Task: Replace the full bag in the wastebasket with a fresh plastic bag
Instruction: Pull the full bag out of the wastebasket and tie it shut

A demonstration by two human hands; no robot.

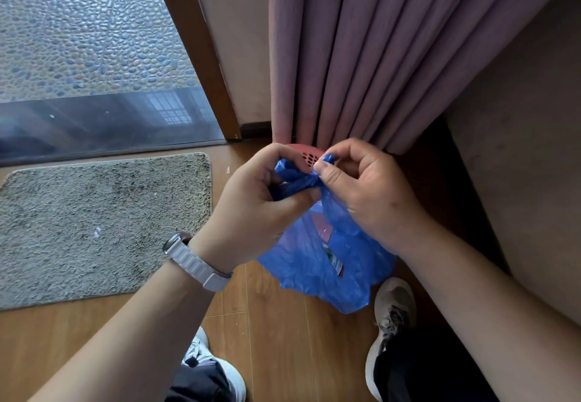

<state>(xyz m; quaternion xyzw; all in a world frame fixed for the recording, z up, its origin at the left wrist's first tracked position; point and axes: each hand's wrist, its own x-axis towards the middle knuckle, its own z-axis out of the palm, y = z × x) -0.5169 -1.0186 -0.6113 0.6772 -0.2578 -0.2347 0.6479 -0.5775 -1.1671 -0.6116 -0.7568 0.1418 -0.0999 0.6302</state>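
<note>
Thin, crinkled, glossy plastic for the blue bag [314, 263]; perforated pink plastic for the wastebasket [309, 154]; smooth wood for the floor [276, 338]; shaggy matt pile for the mat [103, 222]; matt cloth for the curtain [377, 55].

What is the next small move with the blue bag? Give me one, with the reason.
Probably pull the two twisted ends apart to cinch the knot. The left hand grips one end of the gathered mouth of the blue bag, the right hand pinches the other, and their crossing looks loose.
</note>
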